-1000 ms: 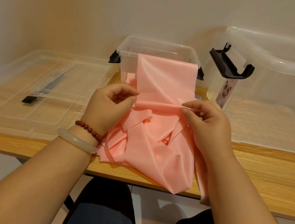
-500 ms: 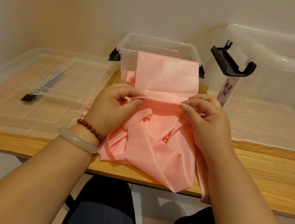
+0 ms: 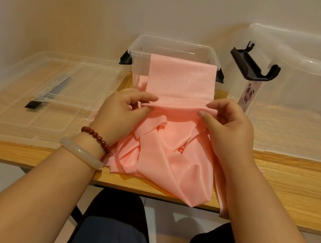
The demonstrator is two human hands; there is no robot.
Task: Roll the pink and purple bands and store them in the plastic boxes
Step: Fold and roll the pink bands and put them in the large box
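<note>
Left of the small box point(image 3: 141, 55), two clear lids point(image 3: 43, 91) lie flat on the worktop point(image 3: 293, 186), stacked, and they take up nearly all the wood on that side, out to the front edge. In front of the box the left hand point(image 3: 122, 115), with a red bead bracelet point(image 3: 95, 136) and a pale bangle point(image 3: 81, 153) on the wrist, pinches the left end of a fold in the pink band point(image 3: 171, 155). The band hangs over the box's front rim, runs down to that fold, then piles up loose and spills past the worktop's front edge. The right hand point(image 3: 230, 133) pinches the fold's other end, thumb on the near side. Right of the small box is a much bigger clear box point(image 3: 313, 68) with a black latch point(image 3: 253, 67) flipped up. There's a sticker point(image 3: 249, 94) with a panda on it, but the writing is too small to read. In front of the big box there's a bare strip of wood, the only real free room.
</note>
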